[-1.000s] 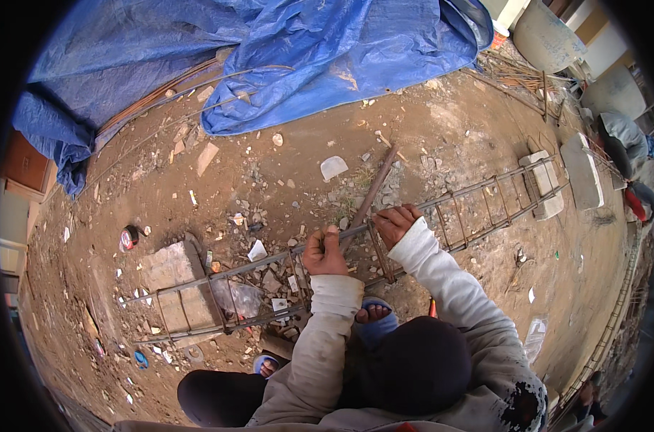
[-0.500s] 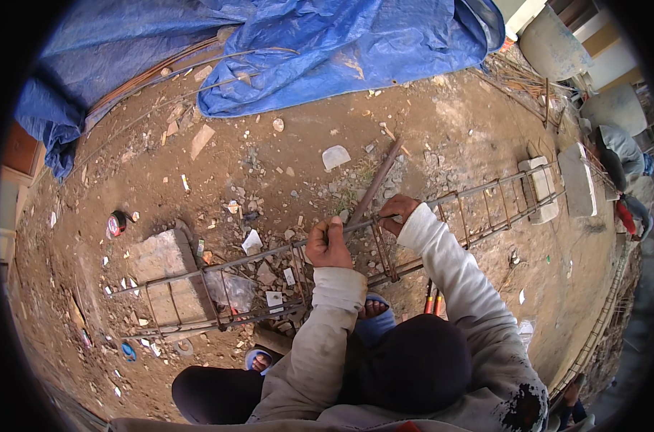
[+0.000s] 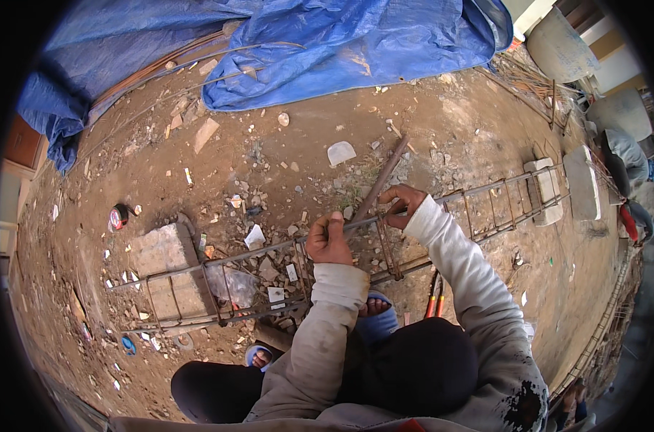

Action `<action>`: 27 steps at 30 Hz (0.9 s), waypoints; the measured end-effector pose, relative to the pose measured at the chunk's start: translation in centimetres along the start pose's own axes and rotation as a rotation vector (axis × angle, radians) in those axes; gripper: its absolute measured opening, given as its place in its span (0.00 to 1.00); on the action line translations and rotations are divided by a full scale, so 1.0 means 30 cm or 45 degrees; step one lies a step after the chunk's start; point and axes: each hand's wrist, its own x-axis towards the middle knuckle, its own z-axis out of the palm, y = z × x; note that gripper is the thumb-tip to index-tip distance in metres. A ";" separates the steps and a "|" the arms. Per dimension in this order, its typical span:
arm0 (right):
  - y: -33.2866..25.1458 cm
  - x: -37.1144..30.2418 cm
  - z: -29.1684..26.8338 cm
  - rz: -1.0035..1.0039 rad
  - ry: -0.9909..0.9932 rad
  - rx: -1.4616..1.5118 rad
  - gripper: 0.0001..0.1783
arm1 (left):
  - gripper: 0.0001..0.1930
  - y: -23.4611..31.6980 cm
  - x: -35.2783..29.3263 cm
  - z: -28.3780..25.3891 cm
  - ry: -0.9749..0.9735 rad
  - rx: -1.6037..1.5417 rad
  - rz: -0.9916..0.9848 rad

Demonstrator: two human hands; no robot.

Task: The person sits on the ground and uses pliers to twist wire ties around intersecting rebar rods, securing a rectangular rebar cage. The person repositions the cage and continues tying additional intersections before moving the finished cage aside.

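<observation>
A long rebar cage [image 3: 500,185], made of rusty bars with square stirrups, stretches across the ground before me. My left hand [image 3: 329,241] is closed by the upper bar, thumb pressed to the curled fingers; whatever it pinches is too small to make out. Just right of it, my right hand [image 3: 403,204] has its fingers bent and drawn together above the same bar, close to a stirrup [image 3: 387,248]. Anything between those fingertips is also too fine to see. Below the cage, red-and-orange tool handles [image 3: 435,302] show beside my leg.
Concrete blocks [image 3: 165,252] [image 3: 546,193] support the cage ends. A brown metal rod [image 3: 382,178] lies beyond my hands. Blue tarpaulin [image 3: 341,54] covers the far ground. A red-and-black tape measure [image 3: 118,217] sits left. Another person [image 3: 624,162] is at the far right.
My right hand has risen slightly off the upper bar, and its index finger has lifted away. The left hand stays nearly in place. The view has shifted a little.
</observation>
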 end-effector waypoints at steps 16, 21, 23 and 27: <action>-0.094 0.005 -0.020 -0.048 -0.126 -0.033 0.12 | 0.09 -0.005 -0.013 0.009 0.046 0.042 -0.104; -0.071 0.019 -0.037 0.315 -0.202 0.135 0.07 | 0.09 -0.022 0.003 0.011 0.039 0.062 -0.115; -0.046 0.034 -0.045 0.368 -0.235 0.155 0.08 | 0.08 -0.030 0.006 0.014 0.038 0.069 -0.081; -0.007 0.075 -0.059 0.485 -0.354 0.402 0.10 | 0.09 -0.039 0.013 0.017 0.016 0.058 -0.115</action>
